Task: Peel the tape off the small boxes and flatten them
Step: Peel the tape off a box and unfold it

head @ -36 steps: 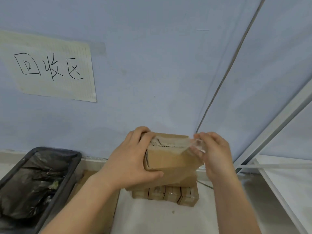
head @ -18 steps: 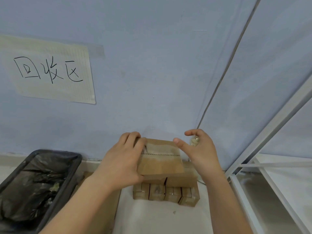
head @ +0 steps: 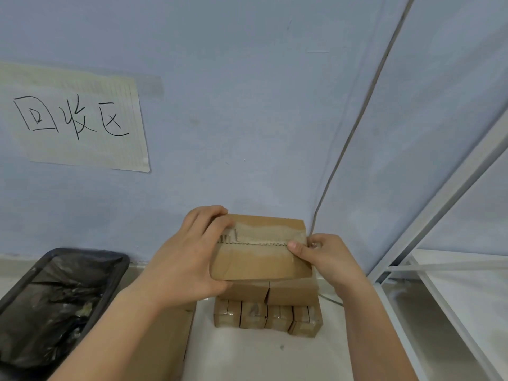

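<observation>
The left hand (head: 189, 259) grips the small brown cardboard box (head: 261, 254) by its left end. The right hand (head: 327, 257) pinches at its right end, where the flap seam running left to right ends.

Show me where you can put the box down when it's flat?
Bare white floor lies in front of the stacked small boxes, between the flattened cardboard and the white shelf frame. The black bin side is crowded.

Handwritten "回收区" on the paper sign (head: 74, 119) taped to the wall (head: 247, 105)
</observation>
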